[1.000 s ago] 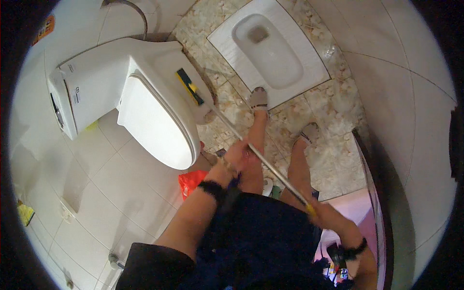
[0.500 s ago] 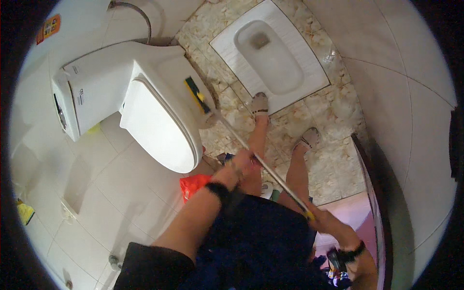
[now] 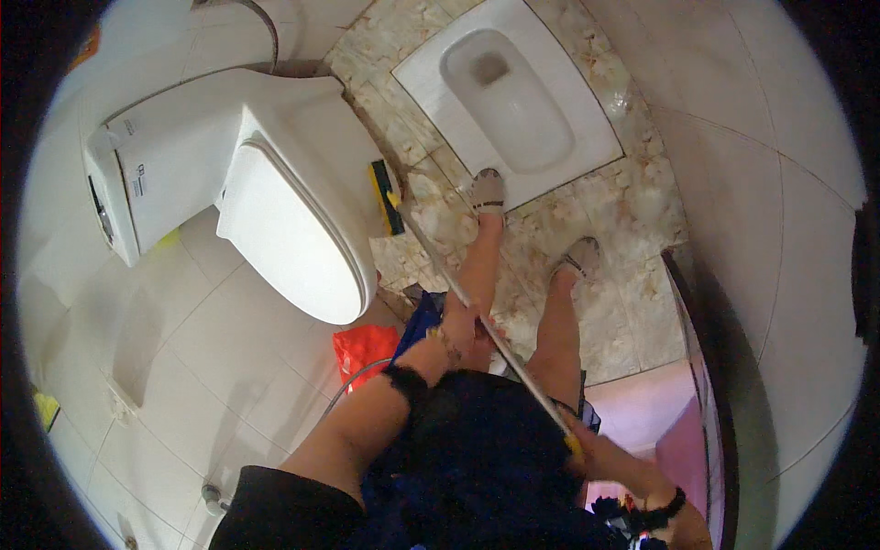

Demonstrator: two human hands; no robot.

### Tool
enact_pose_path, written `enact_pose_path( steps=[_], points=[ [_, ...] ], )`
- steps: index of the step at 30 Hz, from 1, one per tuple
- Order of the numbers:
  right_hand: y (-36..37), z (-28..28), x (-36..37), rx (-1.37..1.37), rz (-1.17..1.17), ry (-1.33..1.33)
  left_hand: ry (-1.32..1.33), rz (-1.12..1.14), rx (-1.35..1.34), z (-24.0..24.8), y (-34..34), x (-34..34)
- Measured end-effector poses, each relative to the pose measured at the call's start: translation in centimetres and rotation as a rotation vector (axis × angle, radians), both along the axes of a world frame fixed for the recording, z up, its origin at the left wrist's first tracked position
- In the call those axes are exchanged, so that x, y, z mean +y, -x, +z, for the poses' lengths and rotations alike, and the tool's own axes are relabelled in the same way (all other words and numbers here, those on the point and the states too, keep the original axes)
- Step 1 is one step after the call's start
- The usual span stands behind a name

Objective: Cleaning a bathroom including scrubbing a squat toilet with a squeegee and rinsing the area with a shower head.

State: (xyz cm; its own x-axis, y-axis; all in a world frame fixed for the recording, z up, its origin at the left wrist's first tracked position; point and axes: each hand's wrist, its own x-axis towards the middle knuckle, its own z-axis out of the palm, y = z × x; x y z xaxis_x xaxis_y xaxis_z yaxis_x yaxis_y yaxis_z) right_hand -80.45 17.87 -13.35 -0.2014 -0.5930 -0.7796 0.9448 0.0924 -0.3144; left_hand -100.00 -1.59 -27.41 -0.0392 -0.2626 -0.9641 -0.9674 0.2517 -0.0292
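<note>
A long-handled scrubber (image 3: 523, 371) with a pale metal pole slants across the middle of the view. Its narrow dark green and yellow head (image 3: 383, 197) is against the lower side of the white toilet (image 3: 307, 137), close to the floor; whether it touches the floor I cannot tell. Partway along the pole, my left hand (image 3: 466, 337) is closed round it. My right hand (image 3: 600, 451) grips the yellow end of the pole, low at the right beside my dark clothing. The toilet's lid (image 3: 293, 234) is down.
A white squat toilet (image 3: 600, 133) is set in the marbled tile floor (image 3: 632, 302) ahead. My feet stand at its near edge. A red plastic bag (image 3: 362, 348) lies left of my legs. A dark-edged door (image 3: 701, 367) stands at the right, and a hose runs behind the toilet.
The scrubber's head has slid along the toilet's side toward me and slightly right. Both hands have drawn back a little with the pole and keep their grip.
</note>
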Motion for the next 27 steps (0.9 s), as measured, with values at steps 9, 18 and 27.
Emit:
enact_pose_path(
  steps=[9, 18, 27],
  points=[
    [3.6, -2.6, -0.9, 0.025, 0.141, -0.081, -0.2, -0.159, -0.079, -10.7, -1.3, -8.8],
    [3.8, -5.9, -1.3, -0.035, 0.116, -0.12, -0.049, 0.023, -0.149, -3.0, 1.8, -3.6],
    [3.2, -1.4, 1.4, 0.268, 0.083, -0.058, -0.479, 0.232, -0.039, 0.9, 4.4, -1.9]
  ],
)
